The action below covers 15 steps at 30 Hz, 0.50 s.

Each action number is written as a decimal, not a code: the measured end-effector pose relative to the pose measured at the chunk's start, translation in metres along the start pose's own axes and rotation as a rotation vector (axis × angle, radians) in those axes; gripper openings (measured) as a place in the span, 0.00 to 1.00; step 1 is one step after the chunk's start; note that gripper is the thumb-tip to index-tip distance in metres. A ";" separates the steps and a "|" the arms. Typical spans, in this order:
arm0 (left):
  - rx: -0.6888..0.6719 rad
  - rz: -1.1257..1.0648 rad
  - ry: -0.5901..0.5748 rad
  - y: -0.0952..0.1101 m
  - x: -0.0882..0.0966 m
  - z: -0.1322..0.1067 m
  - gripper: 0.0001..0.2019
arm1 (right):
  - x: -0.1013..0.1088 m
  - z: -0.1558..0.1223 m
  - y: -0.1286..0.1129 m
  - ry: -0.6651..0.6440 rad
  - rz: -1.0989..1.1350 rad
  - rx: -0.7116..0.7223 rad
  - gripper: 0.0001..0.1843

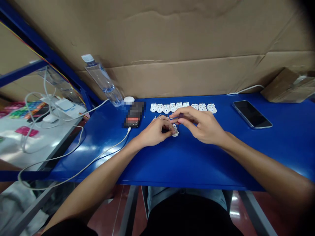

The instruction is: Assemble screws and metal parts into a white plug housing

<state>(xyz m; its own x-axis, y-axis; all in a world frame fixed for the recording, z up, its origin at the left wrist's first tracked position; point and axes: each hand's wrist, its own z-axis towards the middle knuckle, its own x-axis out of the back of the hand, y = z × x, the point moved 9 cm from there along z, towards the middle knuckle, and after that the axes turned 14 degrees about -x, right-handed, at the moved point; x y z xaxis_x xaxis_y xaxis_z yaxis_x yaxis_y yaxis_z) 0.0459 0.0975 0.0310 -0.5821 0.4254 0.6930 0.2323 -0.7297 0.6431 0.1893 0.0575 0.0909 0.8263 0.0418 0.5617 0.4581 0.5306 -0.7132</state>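
A small white plastic part point(175, 131) lies low over the blue table, its left edge covered by my fingers. My left hand point(156, 131) pinches it between thumb and fingertips. Just to the right, the thumb and forefinger of my right hand point(205, 126) are pressed together above the part. Something tiny with dark and red spots shows at those fingertips, too small to name. Behind both hands several similar white plastic parts point(172, 107) stand in a row. A few small metal bits beside my left knuckles are partly hidden.
A dark phone point(134, 114) with a white charging cable point(108, 152) lies left of the hands. Beyond it are a water bottle point(104, 82) and a white case point(129, 100). Another phone point(252, 114) and a cardboard box point(287, 87) are at the right. Cardboard point(172, 42) walls the back.
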 end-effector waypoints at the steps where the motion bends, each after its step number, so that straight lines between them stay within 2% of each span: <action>1: 0.004 0.003 0.002 0.000 0.000 0.000 0.08 | 0.003 0.000 0.001 0.023 0.026 -0.026 0.13; 4: 0.004 0.000 0.006 -0.001 0.001 0.000 0.07 | 0.010 -0.003 0.001 0.156 0.024 -0.040 0.08; 7: -0.003 0.007 0.007 0.000 0.000 0.000 0.07 | 0.013 -0.007 -0.002 0.269 -0.021 -0.013 0.09; 11: -0.010 0.006 -0.004 0.002 0.003 0.000 0.06 | 0.010 -0.008 0.005 0.259 0.067 -0.050 0.14; 13: 0.016 0.016 0.035 -0.002 0.017 -0.002 0.06 | 0.011 -0.008 0.011 0.247 0.157 -0.071 0.16; 15: 0.075 0.146 0.101 -0.011 0.041 -0.009 0.09 | 0.018 -0.009 0.016 0.280 0.225 -0.073 0.16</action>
<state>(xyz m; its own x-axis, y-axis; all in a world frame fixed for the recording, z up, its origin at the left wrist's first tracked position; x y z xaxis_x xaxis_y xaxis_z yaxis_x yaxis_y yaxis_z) 0.0127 0.1184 0.0496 -0.6121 0.2593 0.7471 0.3755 -0.7362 0.5631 0.2142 0.0587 0.0855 0.9621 -0.0880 0.2579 0.2683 0.4726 -0.8395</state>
